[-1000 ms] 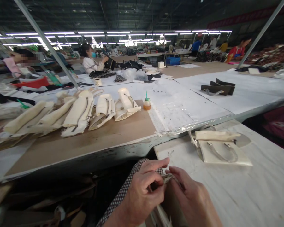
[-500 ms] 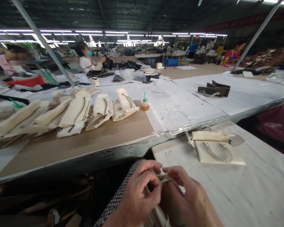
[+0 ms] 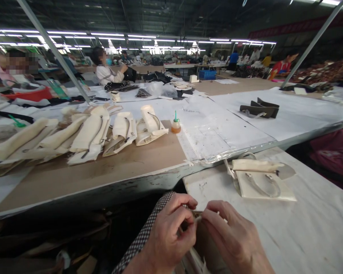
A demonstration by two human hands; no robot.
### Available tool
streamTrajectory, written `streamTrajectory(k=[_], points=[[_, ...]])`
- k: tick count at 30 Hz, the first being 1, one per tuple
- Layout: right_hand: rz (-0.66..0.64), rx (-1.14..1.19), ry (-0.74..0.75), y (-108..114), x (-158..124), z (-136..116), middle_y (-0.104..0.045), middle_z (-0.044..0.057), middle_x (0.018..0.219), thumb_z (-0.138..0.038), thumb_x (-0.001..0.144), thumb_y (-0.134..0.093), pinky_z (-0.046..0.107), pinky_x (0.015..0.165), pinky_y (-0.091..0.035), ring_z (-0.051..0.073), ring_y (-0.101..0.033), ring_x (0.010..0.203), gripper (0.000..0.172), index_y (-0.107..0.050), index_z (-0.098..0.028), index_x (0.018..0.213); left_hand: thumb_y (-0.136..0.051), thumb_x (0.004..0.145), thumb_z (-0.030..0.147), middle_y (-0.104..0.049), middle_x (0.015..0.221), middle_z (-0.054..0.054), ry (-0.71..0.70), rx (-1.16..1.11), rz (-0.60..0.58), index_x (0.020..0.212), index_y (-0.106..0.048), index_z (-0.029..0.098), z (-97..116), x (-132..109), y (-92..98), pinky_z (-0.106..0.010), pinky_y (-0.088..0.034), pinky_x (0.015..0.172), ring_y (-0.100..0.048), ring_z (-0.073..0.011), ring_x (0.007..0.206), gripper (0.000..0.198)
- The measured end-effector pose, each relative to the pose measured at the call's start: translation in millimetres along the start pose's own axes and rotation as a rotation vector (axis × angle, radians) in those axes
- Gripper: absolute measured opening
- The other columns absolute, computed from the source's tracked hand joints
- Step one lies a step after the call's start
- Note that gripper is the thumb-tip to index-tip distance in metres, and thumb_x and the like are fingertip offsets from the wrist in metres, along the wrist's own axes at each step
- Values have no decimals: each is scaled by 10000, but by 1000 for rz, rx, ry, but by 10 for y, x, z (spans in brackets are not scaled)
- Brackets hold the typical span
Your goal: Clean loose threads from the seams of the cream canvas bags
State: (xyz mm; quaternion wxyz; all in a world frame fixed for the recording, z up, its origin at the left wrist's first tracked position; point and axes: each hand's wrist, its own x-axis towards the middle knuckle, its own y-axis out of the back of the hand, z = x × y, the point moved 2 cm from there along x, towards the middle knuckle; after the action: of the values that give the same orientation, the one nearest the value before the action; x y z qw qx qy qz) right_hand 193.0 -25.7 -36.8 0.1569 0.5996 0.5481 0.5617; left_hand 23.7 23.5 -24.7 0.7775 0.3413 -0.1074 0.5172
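Low in the middle of the head view, both my hands work at the top edge of a beige handbag [image 3: 207, 247] held over my lap. My left hand [image 3: 171, 228] pinches that edge between thumb and fingers. Close beside it, my right hand [image 3: 234, 232] has its fingers curled and pressed onto the same edge, with small pale bits showing by the fingertips. Most of the bag is hidden behind my hands and cut off by the frame. A cream handbag [image 3: 265, 186] with a clear-wrapped handle lies on the white side table [image 3: 317, 228] to the right.
Several cream bags [image 3: 88, 131] lie in a row on brown board on the long table [image 3: 160, 150]. Near them stands a small oil bottle [image 3: 175, 123] with a green spout. A dark olive bag piece [image 3: 260, 108] lies farther right. Other people sit across the table.
My right hand has closed its fingers in on the bag's edge and turned its back more toward me. My left hand keeps its pinch almost in place.
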Motion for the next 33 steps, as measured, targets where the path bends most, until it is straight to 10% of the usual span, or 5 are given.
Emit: streamTrajectory(k=[33], points=[[8,125,97,-110,105,-8,-636,71,921,-134,994,-388,267,600,-526,185,-647,782,226,-603,-198,968,-572,768,-4,-626,1158,-44,82,211,-190,844,-548,203,-43,43,78,-278,-540,775,-652,-199,960,221]])
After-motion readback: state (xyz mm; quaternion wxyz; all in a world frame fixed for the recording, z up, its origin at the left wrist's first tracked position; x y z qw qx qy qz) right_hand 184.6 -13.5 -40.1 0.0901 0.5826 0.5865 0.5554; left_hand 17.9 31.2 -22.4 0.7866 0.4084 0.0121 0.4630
